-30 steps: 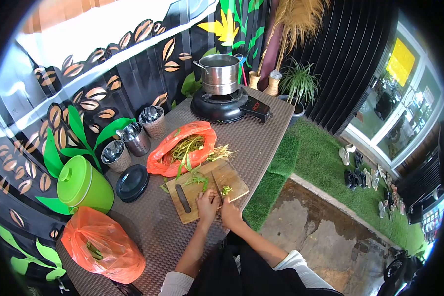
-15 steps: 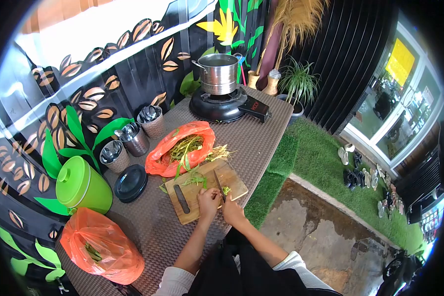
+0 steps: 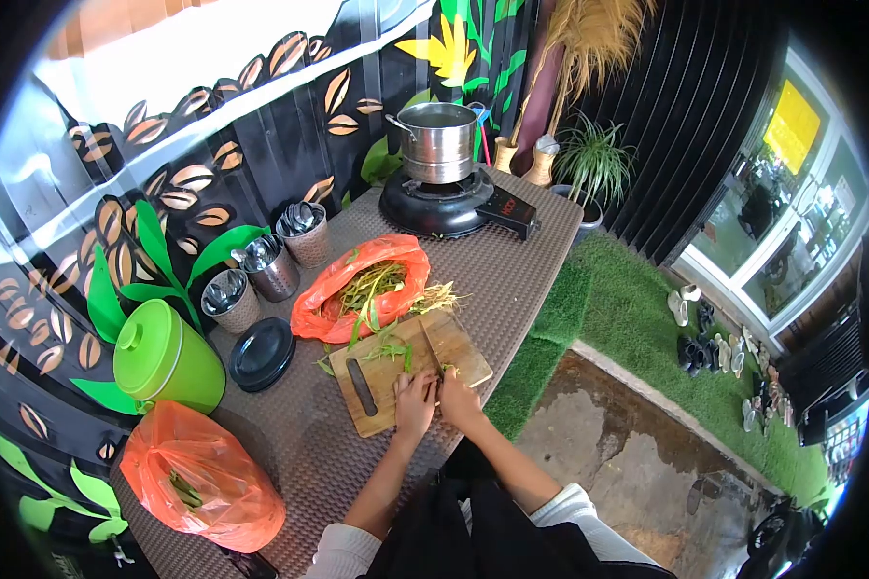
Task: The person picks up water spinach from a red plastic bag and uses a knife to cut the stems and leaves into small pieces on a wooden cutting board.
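Observation:
A wooden cutting board point(image 3: 463, 349) with a slot handle lies at the table's near edge. My right hand point(image 3: 460, 398) is closed around the handle of a knife point(image 3: 430, 343), whose blade points away across the board. Beside it, my left hand point(image 3: 416, 399) presses its bent fingers down on the board, close to the blade. A strip of leafy greens point(image 3: 407, 359) sticks out above the left fingers; the rest of what they grip is hidden. Loose greens point(image 3: 388, 345) lie on the far side of the board, near an open orange plastic bag point(image 3: 311, 324) full of stems and leaves.
Along the wall stand several cutlery cups point(image 3: 304, 241), a black plate stack point(image 3: 262, 353) and a green lidded container point(image 3: 154, 352). A second orange bag point(image 3: 203, 482) sits near left. A steel pot point(image 3: 438, 145) rests on a black portable stove point(image 3: 434, 207) at the far end.
My left fingers have shifted from a raised pinch to lying lower on the board. The right hand and knife stay close beside them. The whole view has moved slightly.

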A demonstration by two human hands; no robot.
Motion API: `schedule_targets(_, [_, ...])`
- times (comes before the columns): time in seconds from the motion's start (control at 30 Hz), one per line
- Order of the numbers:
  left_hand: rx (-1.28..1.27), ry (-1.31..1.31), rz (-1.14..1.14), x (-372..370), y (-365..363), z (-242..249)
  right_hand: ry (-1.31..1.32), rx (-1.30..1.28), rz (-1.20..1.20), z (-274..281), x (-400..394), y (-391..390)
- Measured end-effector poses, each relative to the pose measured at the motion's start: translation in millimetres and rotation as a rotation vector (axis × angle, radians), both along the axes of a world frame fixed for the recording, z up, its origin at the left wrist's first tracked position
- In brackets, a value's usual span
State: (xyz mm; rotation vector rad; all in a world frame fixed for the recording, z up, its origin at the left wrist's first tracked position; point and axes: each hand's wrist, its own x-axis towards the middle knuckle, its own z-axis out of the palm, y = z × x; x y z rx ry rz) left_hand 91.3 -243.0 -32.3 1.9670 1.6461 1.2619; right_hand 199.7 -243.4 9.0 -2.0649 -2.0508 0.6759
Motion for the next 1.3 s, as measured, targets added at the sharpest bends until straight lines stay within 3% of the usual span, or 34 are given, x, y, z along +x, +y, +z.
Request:
schedule_targets(0.4, [0.018,-0.069,0.037,-1.7,0.6,-10.9,0.175,-0.03,-0.027,-6.5,6.0,5.0])
schedule_targets(0.9, [-0.023,-0.163,-0.008,-5.3,-1.1,3.9,0.0,0.013,-0.104,-12.1,6.0,-1.5])
schedule_targets(1.07, [0.05,-0.056,0.224,-10.4,12.9,22.2,0.015,0.036,-0.121,-13.9,5.0,-2.2])
schedule_targets(1.3, [0.011,0.248,0.051,-46.6,26.6,12.1,0.065,-0.032,-0.139,-5.6,7.3,-3.0])
